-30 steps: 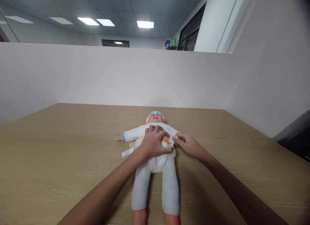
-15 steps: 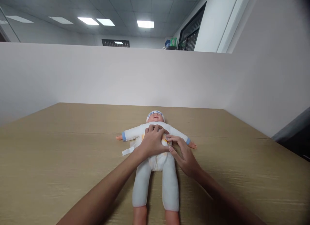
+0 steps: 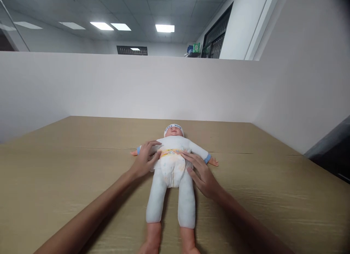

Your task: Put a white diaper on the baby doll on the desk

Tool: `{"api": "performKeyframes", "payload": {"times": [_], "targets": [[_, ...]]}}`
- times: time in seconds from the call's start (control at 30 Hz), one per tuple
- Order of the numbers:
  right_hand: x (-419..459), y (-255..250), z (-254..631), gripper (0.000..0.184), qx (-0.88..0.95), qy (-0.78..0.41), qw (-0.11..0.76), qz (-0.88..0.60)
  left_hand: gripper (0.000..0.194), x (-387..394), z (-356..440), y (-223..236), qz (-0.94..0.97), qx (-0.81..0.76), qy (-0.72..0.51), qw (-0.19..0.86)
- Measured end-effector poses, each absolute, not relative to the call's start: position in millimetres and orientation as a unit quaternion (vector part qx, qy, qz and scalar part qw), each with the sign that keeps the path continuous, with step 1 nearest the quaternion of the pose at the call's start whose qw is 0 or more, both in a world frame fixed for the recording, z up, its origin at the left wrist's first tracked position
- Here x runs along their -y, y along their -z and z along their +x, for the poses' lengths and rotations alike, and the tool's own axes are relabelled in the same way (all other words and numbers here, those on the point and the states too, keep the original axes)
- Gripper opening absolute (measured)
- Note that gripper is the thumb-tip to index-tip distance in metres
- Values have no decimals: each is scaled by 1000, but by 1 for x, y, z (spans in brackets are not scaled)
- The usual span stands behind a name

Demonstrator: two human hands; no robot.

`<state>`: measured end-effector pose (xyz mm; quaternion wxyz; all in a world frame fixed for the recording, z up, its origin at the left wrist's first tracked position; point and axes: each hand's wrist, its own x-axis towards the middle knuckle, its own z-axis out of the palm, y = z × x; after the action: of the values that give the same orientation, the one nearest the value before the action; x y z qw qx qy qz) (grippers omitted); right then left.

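A baby doll (image 3: pixel 172 141) in a white suit with blue cuffs lies on its back, its head at the far end. Around its hips is a white diaper (image 3: pixel 172 170) with a yellow-orange patterned waistband. My left hand (image 3: pixel 144 160) is at the diaper's left side, thumb on the waistband edge and fingers apart over the doll's arm. The left side tab is hidden by that hand. On the other side, my right hand (image 3: pixel 203 173) rests open, its fingertips along the right part of the waistband and its thumb lower, by the hip.
The doll lies on a wide tan tabletop (image 3: pixel 82 181). A low white partition (image 3: pixel 164 88) stands behind it, and another wall (image 3: pixel 303 79) rises at the right. Beyond are ceiling lights, a dark-framed window and a green package (image 3: pixel 196 47).
My left hand has moved from the middle of the diaper to its left side, uncovering the waistband front. The loose white strip at the left is out of sight. My right hand stays at the right.
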<state>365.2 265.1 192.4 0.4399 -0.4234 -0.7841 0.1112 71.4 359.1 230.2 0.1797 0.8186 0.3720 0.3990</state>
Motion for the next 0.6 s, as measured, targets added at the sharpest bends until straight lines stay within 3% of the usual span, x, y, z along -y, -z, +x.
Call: {"api": "performKeyframes", "payload": {"times": [0.23, 0.4, 0.6], "targets": [[-263, -226, 326, 33, 751, -22, 465, -467, 33, -354, 19, -197, 811, -507, -279, 91], [-290, -247, 277, 14, 773, 11, 377, -510, 30, -349, 22, -195, 794, -543, -242, 124], [-321, -252, 259, 35, 753, 2, 276, -598, 40, -359, 13, -210, 765, -540, -249, 248]]}}
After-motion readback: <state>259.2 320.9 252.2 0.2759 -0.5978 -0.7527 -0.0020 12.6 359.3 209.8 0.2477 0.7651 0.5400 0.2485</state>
